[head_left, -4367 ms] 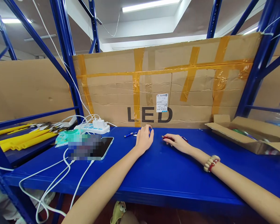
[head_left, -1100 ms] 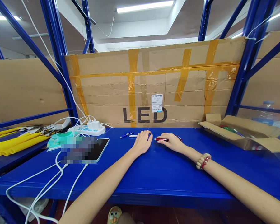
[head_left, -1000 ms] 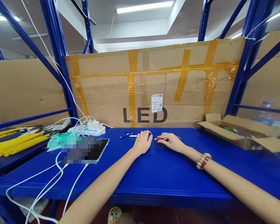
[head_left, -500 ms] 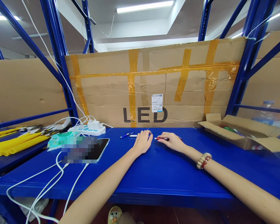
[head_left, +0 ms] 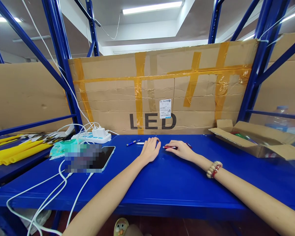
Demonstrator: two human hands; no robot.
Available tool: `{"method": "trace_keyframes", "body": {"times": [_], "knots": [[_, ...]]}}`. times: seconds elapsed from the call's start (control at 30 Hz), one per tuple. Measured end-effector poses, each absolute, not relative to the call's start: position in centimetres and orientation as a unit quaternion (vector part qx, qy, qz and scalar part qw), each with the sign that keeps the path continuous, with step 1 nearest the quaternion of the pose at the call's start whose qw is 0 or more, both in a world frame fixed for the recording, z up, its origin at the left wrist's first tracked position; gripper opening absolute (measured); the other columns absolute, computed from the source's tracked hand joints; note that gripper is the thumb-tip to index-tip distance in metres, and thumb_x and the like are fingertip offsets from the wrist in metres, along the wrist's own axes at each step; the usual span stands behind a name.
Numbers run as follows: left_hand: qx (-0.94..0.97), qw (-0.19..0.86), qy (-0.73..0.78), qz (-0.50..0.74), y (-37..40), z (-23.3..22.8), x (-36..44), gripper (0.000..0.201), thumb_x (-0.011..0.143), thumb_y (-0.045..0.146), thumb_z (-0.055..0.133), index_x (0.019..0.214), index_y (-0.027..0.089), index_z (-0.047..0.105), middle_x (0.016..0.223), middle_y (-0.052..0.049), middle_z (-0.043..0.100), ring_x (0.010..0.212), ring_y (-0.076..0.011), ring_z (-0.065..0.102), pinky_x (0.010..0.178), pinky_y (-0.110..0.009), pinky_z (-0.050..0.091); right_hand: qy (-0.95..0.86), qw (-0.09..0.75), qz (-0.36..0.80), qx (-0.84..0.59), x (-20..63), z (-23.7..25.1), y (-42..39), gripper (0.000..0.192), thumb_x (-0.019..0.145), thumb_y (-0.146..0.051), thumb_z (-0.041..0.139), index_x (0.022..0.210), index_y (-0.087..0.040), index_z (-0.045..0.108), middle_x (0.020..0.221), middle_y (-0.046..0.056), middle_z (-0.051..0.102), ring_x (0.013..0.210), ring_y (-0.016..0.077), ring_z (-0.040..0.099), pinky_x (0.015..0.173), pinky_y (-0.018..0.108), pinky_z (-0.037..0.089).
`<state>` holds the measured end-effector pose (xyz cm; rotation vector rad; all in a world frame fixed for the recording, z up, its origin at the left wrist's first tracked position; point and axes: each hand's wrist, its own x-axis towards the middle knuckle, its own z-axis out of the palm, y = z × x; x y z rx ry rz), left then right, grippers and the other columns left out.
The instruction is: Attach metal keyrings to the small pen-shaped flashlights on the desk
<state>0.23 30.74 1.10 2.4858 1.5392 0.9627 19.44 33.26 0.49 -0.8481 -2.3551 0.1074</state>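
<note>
My left hand (head_left: 150, 149) lies flat on the blue tabletop with its fingers stretched forward. Just left of its fingers shows the end of a white pen (head_left: 140, 143); the remainder is hidden by the hand. A blue pen (head_left: 133, 143) lies a little farther left, apart from the hand. My right hand (head_left: 180, 149) rests on the tabletop, its fingers closed over a red pen (head_left: 167, 147) whose end sticks out to the left. Behind that hand a dark reddish pen end (head_left: 188, 145) shows; whether it belongs to the same pen, I cannot tell.
A phone (head_left: 104, 158) with white cables (head_left: 61, 183) lies to the left, near a white power strip (head_left: 94, 136) and a green packet (head_left: 61, 148). An open cardboard box (head_left: 250, 144) stands at right. A tall cardboard panel (head_left: 120, 98) closes off the back between blue posts.
My right hand and the red pen have shifted very slightly, the pen's left end a touch lower. The left hand has not visibly moved.
</note>
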Motion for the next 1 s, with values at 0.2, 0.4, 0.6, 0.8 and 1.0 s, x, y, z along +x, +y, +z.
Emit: {"method": "trace_keyframes", "body": {"times": [0.2,0.4,0.6,0.8,1.0], "knots": [[0.808,0.026,0.500,0.310,30.8,1.1,0.2,0.027,0.091,0.035,0.023,0.095,0.022,0.046,0.096,-0.003,0.055,0.098,-0.0198,0.046,0.091,-0.041,0.031,-0.892,0.313,0.045,-0.322,19.4,0.5,33.2,0.030,0.084,-0.043,0.048,0.098,-0.023,0.066,0.085,0.003,0.063,0.078,0.0160,0.058,0.071,0.026,0.042],[0.808,0.023,0.501,0.310,30.9,1.0,0.2,0.027,0.091,0.035,0.023,0.094,0.022,0.046,0.096,-0.003,0.055,0.097,-0.0191,0.047,0.090,-0.040,0.032,-0.892,0.312,0.044,-0.323,19.3,0.6,33.1,0.031,0.085,-0.043,0.047,0.099,-0.022,0.066,0.085,0.003,0.063,0.077,0.0163,0.058,0.070,0.027,0.042],[0.802,0.051,0.495,0.331,31.5,0.6,0.1,0.027,0.090,0.035,0.023,0.096,0.022,0.047,0.100,-0.003,0.056,0.097,-0.0186,0.049,0.090,-0.039,0.033,-0.892,0.315,0.040,-0.323,19.3,0.6,33.1,0.032,0.086,-0.043,0.045,0.098,-0.021,0.066,0.086,0.004,0.063,0.077,0.0162,0.058,0.069,0.026,0.042],[0.724,0.264,0.468,0.433,33.0,-0.3,0.1,0.035,0.089,0.039,0.021,0.105,0.022,0.048,0.111,-0.004,0.055,0.108,-0.0168,0.047,0.093,-0.032,0.033,-0.878,0.320,0.070,-0.350,19.1,0.7,32.8,0.034,0.087,-0.043,0.040,0.096,-0.021,0.065,0.093,0.004,0.064,0.083,0.0177,0.058,0.074,0.028,0.042],[0.614,0.398,0.468,0.496,34.3,-0.7,0.0,0.048,0.088,0.045,0.016,0.107,0.018,0.051,0.108,-0.009,0.057,0.104,-0.0193,0.050,0.086,-0.032,0.039,-0.874,0.315,0.108,-0.355,19.1,0.8,32.8,0.040,0.089,-0.045,0.033,0.093,-0.020,0.064,0.094,0.005,0.063,0.086,0.0195,0.057,0.077,0.031,0.042]]}}
